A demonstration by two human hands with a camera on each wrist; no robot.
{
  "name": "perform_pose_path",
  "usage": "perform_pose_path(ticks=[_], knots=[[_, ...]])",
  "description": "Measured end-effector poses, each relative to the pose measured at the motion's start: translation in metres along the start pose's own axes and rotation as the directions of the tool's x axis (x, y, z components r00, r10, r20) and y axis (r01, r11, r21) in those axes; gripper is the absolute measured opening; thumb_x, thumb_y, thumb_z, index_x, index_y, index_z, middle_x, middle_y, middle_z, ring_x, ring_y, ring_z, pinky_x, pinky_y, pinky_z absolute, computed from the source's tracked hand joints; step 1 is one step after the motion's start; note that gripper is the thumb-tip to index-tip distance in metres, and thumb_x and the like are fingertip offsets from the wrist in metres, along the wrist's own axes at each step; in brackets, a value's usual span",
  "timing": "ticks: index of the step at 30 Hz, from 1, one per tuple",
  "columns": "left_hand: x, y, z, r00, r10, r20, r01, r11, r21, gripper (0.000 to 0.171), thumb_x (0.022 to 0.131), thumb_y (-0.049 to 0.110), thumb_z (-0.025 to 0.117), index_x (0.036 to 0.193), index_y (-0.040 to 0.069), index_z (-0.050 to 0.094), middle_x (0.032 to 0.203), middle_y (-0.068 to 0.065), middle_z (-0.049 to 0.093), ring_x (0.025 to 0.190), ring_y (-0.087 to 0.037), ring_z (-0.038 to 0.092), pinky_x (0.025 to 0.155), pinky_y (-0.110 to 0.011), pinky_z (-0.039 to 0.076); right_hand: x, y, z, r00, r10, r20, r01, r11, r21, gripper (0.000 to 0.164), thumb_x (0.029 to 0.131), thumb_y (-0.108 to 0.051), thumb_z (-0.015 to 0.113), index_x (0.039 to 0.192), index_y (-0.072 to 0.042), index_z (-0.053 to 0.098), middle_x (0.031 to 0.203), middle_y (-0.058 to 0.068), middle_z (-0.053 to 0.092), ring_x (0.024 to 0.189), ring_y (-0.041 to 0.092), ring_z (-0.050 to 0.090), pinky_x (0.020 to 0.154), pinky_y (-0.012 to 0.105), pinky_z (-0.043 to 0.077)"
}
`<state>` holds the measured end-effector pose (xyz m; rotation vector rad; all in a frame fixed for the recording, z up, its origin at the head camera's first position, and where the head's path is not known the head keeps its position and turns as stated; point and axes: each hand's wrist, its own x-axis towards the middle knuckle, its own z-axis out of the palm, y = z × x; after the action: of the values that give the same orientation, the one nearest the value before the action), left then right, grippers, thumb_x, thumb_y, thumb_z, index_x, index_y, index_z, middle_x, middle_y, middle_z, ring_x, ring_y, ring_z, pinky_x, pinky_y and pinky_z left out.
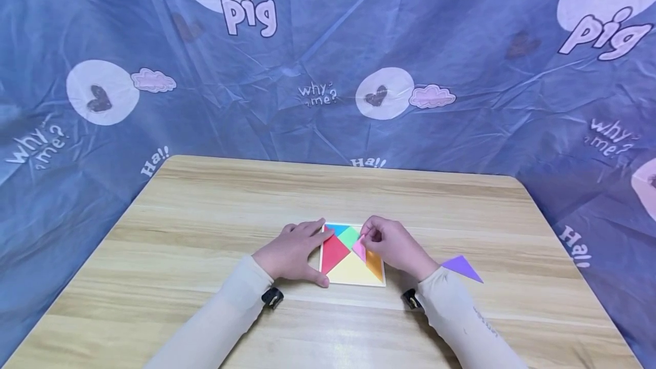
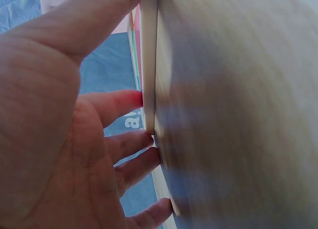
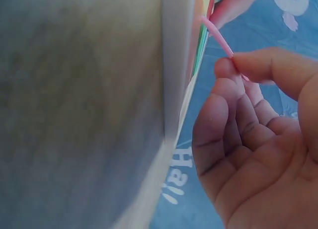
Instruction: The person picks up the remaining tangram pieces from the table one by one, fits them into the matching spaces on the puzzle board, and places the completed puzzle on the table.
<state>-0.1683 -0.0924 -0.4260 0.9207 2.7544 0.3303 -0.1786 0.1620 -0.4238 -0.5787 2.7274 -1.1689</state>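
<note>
A square tangram tray (image 1: 359,285) with a pale rim lies on the table. In it sit a red piece (image 1: 334,256), a blue piece (image 1: 336,229), a green piece (image 1: 349,238), a yellow triangle (image 1: 353,272) and an orange piece (image 1: 376,265). My left hand (image 1: 294,250) spreads at the tray's left side, its fingertips on the rim and red corner. Between thumb and forefinger my right hand (image 1: 393,246) pinches a pink tangram piece (image 1: 359,248), tilted over the tray's right part. In the right wrist view the pink piece (image 3: 219,36) leans up from the tray.
A purple triangle (image 1: 463,268) lies on the wooden table (image 1: 246,209) just right of the right wrist, partly covered by the sleeve. Behind the table hangs a blue printed cloth (image 1: 287,124). Each wrist wears a small black device (image 1: 273,298).
</note>
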Motion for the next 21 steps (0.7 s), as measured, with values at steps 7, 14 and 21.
perform_pose_path(ticks=[7,14,21], knots=[[-0.0009,0.0009,-0.0017,1.000,0.003,0.000,-0.003,1.000,-0.001,0.105,0.067,0.073,0.066,0.151,0.022,0.028,0.157,-0.006,0.021,0.141,-0.025,0.023,0.109,-0.050,0.024,-0.0011,-0.0049,0.0029,0.998,-0.062,-0.008,0.058,0.969,-0.242,0.010,0.083,-0.012,0.069,0.085,-0.016,0.060,0.070,-0.010,0.055,0.065,0.006,0.050,0.061,0.023,0.045],[-0.0006,0.0022,-0.0020,1.000,0.002,0.002,-0.002,1.000,-0.001,0.105,0.067,0.072,0.067,0.151,0.023,0.028,0.157,-0.006,0.020,0.142,-0.025,0.023,0.109,-0.050,0.023,-0.0036,-0.0073,0.0045,1.000,0.002,0.019,0.005,0.929,-0.371,0.021,0.079,-0.024,0.077,0.090,-0.014,0.061,0.066,-0.011,0.051,0.061,0.008,0.046,0.058,0.024,0.041],[0.0002,0.0014,-0.0004,1.000,0.002,-0.004,-0.002,1.000,0.004,0.105,0.067,0.073,0.067,0.151,0.023,0.028,0.157,-0.006,0.020,0.142,-0.025,0.022,0.109,-0.050,0.023,-0.0051,-0.0069,0.0063,0.999,-0.048,0.025,0.054,0.900,-0.434,0.023,0.076,-0.028,0.079,0.083,-0.016,0.061,0.060,-0.011,0.046,0.056,0.007,0.042,0.052,0.022,0.036]])
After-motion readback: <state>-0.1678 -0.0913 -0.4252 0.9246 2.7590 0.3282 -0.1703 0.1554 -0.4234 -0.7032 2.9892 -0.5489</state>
